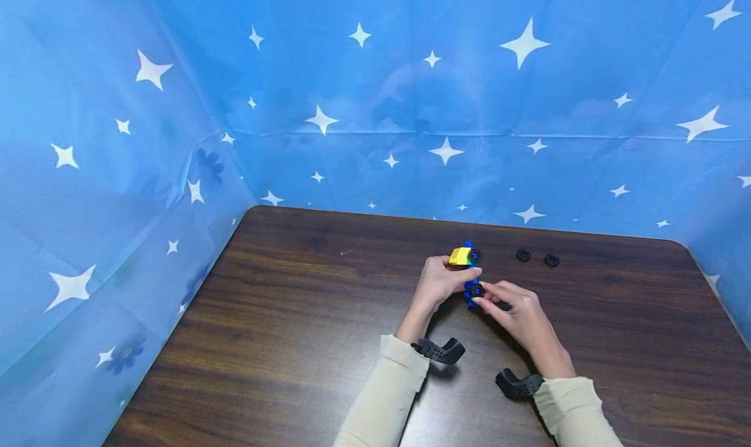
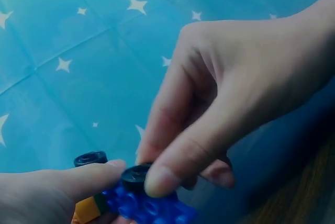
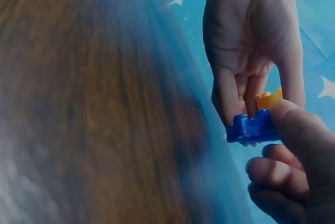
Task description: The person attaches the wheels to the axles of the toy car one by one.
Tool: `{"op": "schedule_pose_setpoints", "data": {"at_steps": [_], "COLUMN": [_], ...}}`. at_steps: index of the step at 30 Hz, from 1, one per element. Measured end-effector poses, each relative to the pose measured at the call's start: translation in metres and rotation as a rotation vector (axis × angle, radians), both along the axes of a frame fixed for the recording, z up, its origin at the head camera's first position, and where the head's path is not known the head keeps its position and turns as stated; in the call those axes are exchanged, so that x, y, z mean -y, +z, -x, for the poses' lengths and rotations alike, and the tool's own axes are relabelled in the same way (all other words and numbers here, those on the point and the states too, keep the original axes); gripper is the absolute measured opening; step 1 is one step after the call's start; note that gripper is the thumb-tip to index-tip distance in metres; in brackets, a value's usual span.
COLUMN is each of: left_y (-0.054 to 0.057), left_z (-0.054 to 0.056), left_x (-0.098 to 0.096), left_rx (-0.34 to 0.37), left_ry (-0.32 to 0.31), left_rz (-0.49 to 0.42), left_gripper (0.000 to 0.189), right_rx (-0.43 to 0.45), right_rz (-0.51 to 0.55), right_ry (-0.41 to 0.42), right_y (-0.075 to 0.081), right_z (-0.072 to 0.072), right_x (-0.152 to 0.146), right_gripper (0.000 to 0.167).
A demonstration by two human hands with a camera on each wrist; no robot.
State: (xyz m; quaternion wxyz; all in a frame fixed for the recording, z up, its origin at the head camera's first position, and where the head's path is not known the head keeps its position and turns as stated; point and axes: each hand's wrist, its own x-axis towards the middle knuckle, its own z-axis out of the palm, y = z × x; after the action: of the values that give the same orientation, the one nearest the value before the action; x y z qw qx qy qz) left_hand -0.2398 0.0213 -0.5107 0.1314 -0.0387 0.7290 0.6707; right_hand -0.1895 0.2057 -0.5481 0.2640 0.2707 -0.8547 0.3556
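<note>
A small toy car with a blue base (image 3: 251, 127) and a yellow block (image 1: 460, 257) is held above the table, one side turned up. My left hand (image 1: 439, 281) grips it around the middle, thumb across the blue base. At the far end of that side sits a black wheel (image 2: 90, 158). My right hand (image 1: 521, 311) pinches another black wheel (image 2: 135, 177) between thumb and fingers at the near end, against the base. Whether this wheel is fully seated cannot be seen. A bit of green shows beside the yellow block.
Two loose black wheels, a left one (image 1: 523, 255) and a right one (image 1: 551, 260), lie on the dark wooden table (image 1: 281, 317) beyond my right hand. A blue star-patterned cloth (image 1: 375, 95) hangs behind the table's back edge and along the sides.
</note>
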Motion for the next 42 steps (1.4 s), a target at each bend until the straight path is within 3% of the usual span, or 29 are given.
{"op": "schedule_pose_setpoints", "data": {"at_steps": [5,9,15,20,24,29,32,35,39,42], "left_y": [0.000,-0.004,-0.010,-0.009,-0.010,-0.010,-0.008,-0.005,-0.003,-0.003], "left_z": [-0.001,0.000,0.006,0.008,0.010,0.012,0.012,0.011,0.010,0.011], "left_x": [0.002,0.001,0.000,0.003,0.008,0.014,0.016,0.016,0.016,0.016], "left_rx": [-0.042,-0.159,-0.369,-0.482,-0.579,-0.606,-0.621,-0.707,-0.884,-0.981], "left_ry": [-0.038,-0.061,-0.141,-0.265,-0.373,-0.551,-0.618,-0.622,-0.582,-0.566], "left_rz": [0.019,0.076,0.204,0.216,0.323,0.407,0.468,0.611,0.799,0.827], "left_gripper": [0.063,0.073,0.055,0.034,0.033,0.038,0.037,0.036,0.036,0.037], "right_rx": [0.010,0.065,0.195,0.317,0.456,0.578,0.617,0.638,0.643,0.643], "right_rz": [-0.003,0.025,0.108,0.218,0.303,0.349,0.342,0.349,0.385,0.408], "right_ry": [-0.050,-0.081,-0.114,-0.118,-0.121,-0.121,-0.118,-0.106,-0.082,-0.072], "right_y": [-0.002,-0.002,-0.001,0.002,0.007,0.009,0.009,0.009,0.011,0.014], "right_z": [0.001,0.001,0.002,0.003,0.001,-0.001,-0.001,-0.001,-0.001,0.000], "right_x": [0.000,0.002,0.002,0.000,-0.004,-0.009,-0.011,-0.013,-0.015,-0.017], "right_gripper": [0.028,0.024,0.022,0.022,0.026,0.031,0.034,0.035,0.035,0.034]}}
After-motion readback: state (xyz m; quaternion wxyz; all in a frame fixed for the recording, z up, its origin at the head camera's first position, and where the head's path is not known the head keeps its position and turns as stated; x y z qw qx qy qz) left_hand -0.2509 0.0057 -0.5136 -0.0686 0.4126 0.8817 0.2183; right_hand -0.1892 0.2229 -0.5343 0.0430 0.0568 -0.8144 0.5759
